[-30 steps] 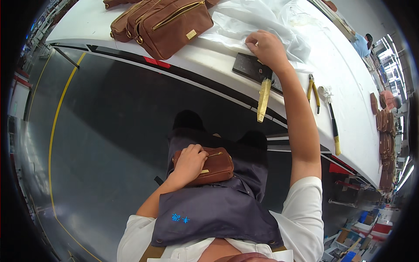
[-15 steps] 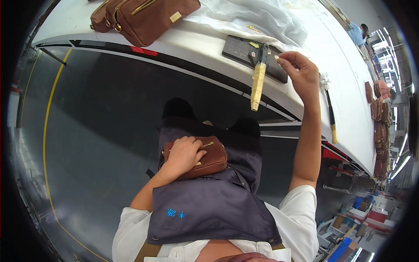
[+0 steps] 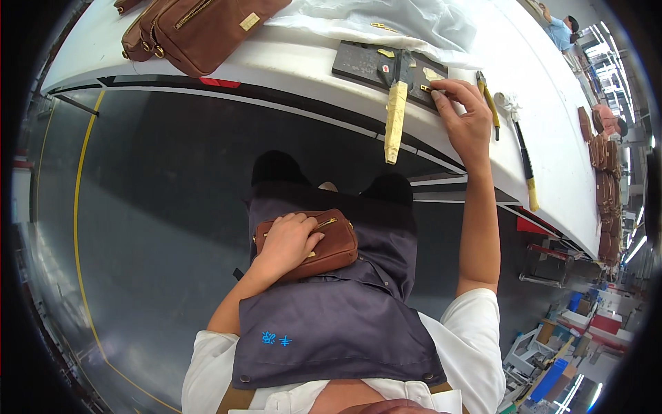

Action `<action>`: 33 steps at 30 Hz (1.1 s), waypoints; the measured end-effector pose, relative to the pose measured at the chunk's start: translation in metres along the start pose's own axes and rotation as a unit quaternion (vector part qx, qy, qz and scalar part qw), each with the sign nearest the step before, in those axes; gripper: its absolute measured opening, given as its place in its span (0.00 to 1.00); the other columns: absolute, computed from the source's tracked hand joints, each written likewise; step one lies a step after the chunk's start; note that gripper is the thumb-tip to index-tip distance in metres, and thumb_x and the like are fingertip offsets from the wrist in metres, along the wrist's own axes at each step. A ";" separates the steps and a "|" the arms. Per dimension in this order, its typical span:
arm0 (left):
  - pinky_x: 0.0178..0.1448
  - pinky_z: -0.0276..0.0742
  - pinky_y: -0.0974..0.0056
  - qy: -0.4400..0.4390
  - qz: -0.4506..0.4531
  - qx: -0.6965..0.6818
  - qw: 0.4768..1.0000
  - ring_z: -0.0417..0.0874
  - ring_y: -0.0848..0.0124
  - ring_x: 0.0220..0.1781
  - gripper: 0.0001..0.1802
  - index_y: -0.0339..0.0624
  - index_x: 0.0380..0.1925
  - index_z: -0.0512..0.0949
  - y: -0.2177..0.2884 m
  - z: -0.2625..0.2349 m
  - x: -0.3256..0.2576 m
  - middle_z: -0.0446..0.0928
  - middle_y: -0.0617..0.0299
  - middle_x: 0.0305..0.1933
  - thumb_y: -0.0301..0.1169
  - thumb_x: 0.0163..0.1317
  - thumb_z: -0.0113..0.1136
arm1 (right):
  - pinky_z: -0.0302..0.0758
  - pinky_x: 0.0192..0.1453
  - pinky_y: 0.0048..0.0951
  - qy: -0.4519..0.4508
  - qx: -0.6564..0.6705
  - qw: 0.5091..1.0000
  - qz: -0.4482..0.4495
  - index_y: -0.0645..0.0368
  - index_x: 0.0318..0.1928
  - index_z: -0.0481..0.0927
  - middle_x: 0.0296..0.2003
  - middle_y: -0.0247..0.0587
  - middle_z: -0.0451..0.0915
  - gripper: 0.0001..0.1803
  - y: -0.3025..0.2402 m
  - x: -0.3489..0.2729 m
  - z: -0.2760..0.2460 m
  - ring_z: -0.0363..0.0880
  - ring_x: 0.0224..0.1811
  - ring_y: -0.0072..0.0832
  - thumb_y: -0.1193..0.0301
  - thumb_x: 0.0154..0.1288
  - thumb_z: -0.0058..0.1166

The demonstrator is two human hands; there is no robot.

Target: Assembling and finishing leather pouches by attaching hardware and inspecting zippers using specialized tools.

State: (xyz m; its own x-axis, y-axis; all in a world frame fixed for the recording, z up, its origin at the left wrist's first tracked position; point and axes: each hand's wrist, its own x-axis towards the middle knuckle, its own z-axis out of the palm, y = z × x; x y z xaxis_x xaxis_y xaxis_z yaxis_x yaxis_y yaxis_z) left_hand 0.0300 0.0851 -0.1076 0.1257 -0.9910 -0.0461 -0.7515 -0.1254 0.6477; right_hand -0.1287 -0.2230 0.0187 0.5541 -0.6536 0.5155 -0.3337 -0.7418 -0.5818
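A small brown bag (image 3: pixel 336 248) with a gold zip lies on my lap. My left hand (image 3: pixel 288 241) is laid over its top, fingers curled round it and holding it. At the table's edge my right hand (image 3: pixel 465 117) has thumb and forefinger pinched on a small gold metal piece (image 3: pixel 425 87), over a black slab (image 3: pixel 358 65). A pale scrap (image 3: pixel 433 74) rests on the slab just beyond those fingertips. Across the slab lies a hammer (image 3: pixel 395 124), its handle wrapped in yellow tape and sticking out past the table edge.
Yellow-handled pliers (image 3: pixel 488 103) and a black-handled tool with a white wrapped head (image 3: pixel 522 152) lie right of my hand. Clear plastic sheeting (image 3: pixel 414 24) and larger brown bags (image 3: pixel 207 31) are on the white table (image 3: pixel 303 58). Brown bags (image 3: pixel 605 186) are stacked far right.
My right hand has come down to the slab; the pale scrap from its fingertips now lies there, and the fingers are on the gold piece. My left hand stays on the bag.
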 end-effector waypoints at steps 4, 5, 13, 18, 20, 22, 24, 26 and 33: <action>0.51 0.75 0.51 0.000 0.002 -0.009 1.000 0.81 0.52 0.43 0.13 0.37 0.33 0.81 -0.001 0.001 0.001 0.81 0.51 0.36 0.38 0.62 0.66 | 0.77 0.53 0.30 0.014 -0.015 1.000 -0.010 0.56 0.45 0.89 0.43 0.36 0.87 0.09 0.002 0.000 0.001 0.81 0.48 0.31 0.75 0.64 0.65; 0.52 0.76 0.51 -0.005 0.001 -0.011 1.000 0.82 0.52 0.44 0.13 0.37 0.33 0.81 -0.001 0.000 0.002 0.82 0.51 0.36 0.37 0.62 0.66 | 0.77 0.53 0.30 0.012 -0.015 1.000 -0.010 0.56 0.45 0.89 0.43 0.36 0.87 0.09 0.002 0.001 0.002 0.81 0.48 0.31 0.75 0.64 0.65; 0.49 0.78 0.51 -0.021 -0.032 -0.072 0.997 0.84 0.49 0.45 0.13 0.36 0.38 0.80 -0.001 -0.003 0.003 0.83 0.50 0.38 0.36 0.64 0.64 | 0.75 0.54 0.32 -0.011 -0.093 0.993 -0.073 0.54 0.46 0.90 0.42 0.33 0.86 0.11 -0.006 0.002 0.001 0.79 0.46 0.32 0.71 0.62 0.68; 0.47 0.79 0.52 -0.044 -0.078 -0.159 0.983 0.85 0.49 0.44 0.14 0.37 0.43 0.78 0.002 -0.010 0.006 0.84 0.49 0.42 0.35 0.65 0.64 | 0.75 0.53 0.32 -0.027 -0.123 0.987 -0.104 0.54 0.47 0.89 0.43 0.33 0.86 0.13 -0.012 -0.004 -0.004 0.78 0.46 0.32 0.72 0.61 0.69; 0.46 0.78 0.52 -0.035 -0.067 -0.165 0.983 0.85 0.50 0.44 0.13 0.37 0.43 0.78 0.001 -0.011 0.005 0.84 0.49 0.41 0.34 0.65 0.64 | 0.76 0.52 0.31 -0.023 -0.118 0.988 -0.099 0.54 0.47 0.89 0.43 0.33 0.86 0.13 -0.010 -0.007 -0.004 0.78 0.46 0.33 0.72 0.60 0.69; 0.46 0.78 0.53 -0.028 -0.061 -0.171 0.983 0.86 0.50 0.43 0.13 0.38 0.44 0.78 0.003 -0.012 0.003 0.84 0.49 0.40 0.34 0.65 0.64 | 0.76 0.51 0.32 -0.006 -0.094 0.990 -0.108 0.56 0.43 0.88 0.42 0.35 0.86 0.10 -0.009 -0.009 -0.001 0.79 0.45 0.34 0.75 0.60 0.69; 0.44 0.79 0.54 -0.018 -0.041 -0.172 0.984 0.86 0.51 0.42 0.12 0.38 0.44 0.78 0.011 -0.016 0.004 0.84 0.51 0.38 0.32 0.65 0.64 | 0.76 0.51 0.32 0.034 -0.089 0.989 -0.113 0.58 0.41 0.87 0.40 0.36 0.86 0.08 -0.013 -0.018 0.002 0.80 0.44 0.34 0.76 0.60 0.69; 0.44 0.79 0.55 -0.029 -0.067 -0.186 0.980 0.87 0.51 0.42 0.12 0.39 0.44 0.78 0.024 -0.026 0.007 0.85 0.52 0.38 0.32 0.64 0.65 | 0.77 0.48 0.32 0.087 -0.062 0.990 -0.094 0.60 0.37 0.86 0.37 0.39 0.86 0.05 -0.025 -0.033 0.005 0.82 0.40 0.32 0.80 0.61 0.67; 0.40 0.81 0.58 0.008 -0.020 -0.141 0.990 0.88 0.57 0.36 0.11 0.41 0.44 0.84 0.028 -0.028 0.016 0.87 0.53 0.37 0.28 0.62 0.65 | 0.78 0.40 0.28 -0.191 0.104 0.969 0.121 0.61 0.39 0.88 0.32 0.39 0.86 0.07 -0.081 -0.122 0.023 0.83 0.34 0.30 0.79 0.60 0.67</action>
State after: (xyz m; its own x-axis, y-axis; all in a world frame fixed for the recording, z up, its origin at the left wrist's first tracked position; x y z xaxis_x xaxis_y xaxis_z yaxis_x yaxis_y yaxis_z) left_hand 0.0289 0.0674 -0.0684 0.1639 -0.9843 -0.0652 -0.5361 -0.1443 0.8317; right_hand -0.1520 -0.0800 -0.0118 0.7341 -0.6714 0.1016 -0.3499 -0.5022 -0.7908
